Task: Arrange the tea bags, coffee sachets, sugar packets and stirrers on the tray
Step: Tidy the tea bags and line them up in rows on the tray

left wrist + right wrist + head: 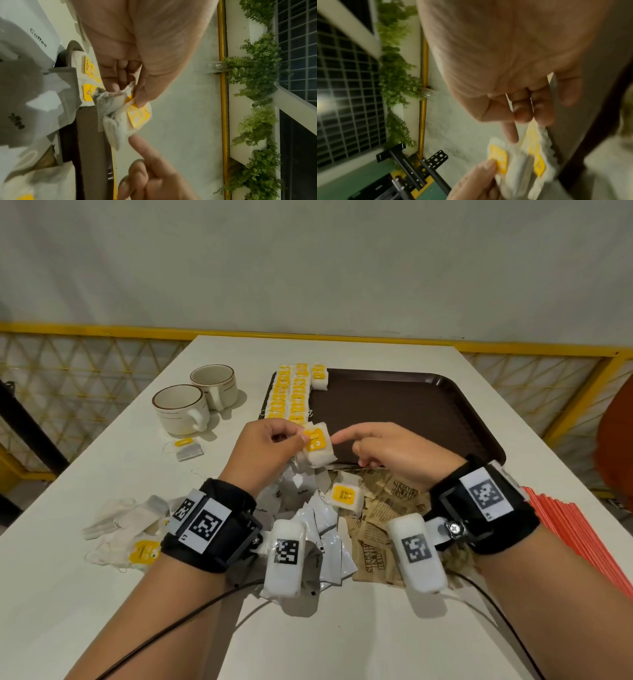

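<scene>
Left hand pinches a tea bag, right hand loosely curled, forefinger out; the tray's far-left corner holds tea rows, while coffee sachets, sugar packets, stirrers wait.

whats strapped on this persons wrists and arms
Bare forearms, no sleeves. Each wrist wears a black band carrying white plates printed with black square codes, plus a white rounded camera pod with its own code. Thin black cables trail back from the pods.

Ahead of the right hand the tray floor lies bare and open. Beyond the left hand, rows of tea bags fill the tray's left strip. Two cups stand further left; loose sachets crowd the counter beneath both wrists.
</scene>
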{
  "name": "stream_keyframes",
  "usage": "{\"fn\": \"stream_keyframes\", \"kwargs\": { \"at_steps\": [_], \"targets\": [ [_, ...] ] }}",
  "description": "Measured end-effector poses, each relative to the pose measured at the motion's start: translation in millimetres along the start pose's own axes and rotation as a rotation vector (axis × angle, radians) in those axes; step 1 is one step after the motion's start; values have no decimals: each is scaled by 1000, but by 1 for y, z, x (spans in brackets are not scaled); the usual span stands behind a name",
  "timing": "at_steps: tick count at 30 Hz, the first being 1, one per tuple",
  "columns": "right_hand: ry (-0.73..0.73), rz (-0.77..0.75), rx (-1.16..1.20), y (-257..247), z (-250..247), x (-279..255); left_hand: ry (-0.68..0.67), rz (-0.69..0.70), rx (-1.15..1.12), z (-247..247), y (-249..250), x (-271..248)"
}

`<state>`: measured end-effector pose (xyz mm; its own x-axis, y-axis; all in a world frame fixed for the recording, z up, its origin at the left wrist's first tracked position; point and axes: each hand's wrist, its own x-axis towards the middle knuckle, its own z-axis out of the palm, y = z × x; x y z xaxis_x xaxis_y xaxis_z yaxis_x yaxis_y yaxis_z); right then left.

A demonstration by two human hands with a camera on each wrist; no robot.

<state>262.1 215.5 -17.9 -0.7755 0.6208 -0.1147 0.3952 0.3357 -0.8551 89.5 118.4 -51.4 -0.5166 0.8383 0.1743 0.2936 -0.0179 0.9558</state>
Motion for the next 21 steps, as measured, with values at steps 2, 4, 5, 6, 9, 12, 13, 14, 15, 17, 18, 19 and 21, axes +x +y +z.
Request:
{"fn": "stream_keyframes", "kwargs": {
  "at_steps": [2,4,5,6,9,12,13,14,15,17,18,19,21],
  "targets": [
    [-43,-48,-108,1,-12,-9,1,0,-1,-2,-1,0],
    [-113,-67,-234,0,-17,-14,10,2,2,-2,0,1],
    [-149,-70,-296,1,-16,-15,14,3,5,-3,0,1],
    [-181,-71,-352,1,-13,-14,16,5,7,-3,0,1],
    [-210,-61,-504,6,-1,-6,17,3,16,-4,-1,1],
    [-189,-28,-672,11,9,5,14,0,23,-5,-2,1],
    [-196,-12,-708,11,11,6,13,-1,25,-5,-2,1],
    [-206,-2,-725,11,13,7,12,-2,26,-6,-3,1],
    [-213,2,-725,11,14,7,12,-4,26,-6,-3,1],
    [-212,-28,-680,12,15,7,14,-7,27,-6,-3,1],
    [-205,-52,-647,13,15,7,15,-8,29,-6,-2,1],
    [-193,-67,-612,13,13,7,17,-9,30,-5,-2,1],
    [-156,-74,-513,11,6,4,15,-9,29,-5,-2,0]
  ]
}}
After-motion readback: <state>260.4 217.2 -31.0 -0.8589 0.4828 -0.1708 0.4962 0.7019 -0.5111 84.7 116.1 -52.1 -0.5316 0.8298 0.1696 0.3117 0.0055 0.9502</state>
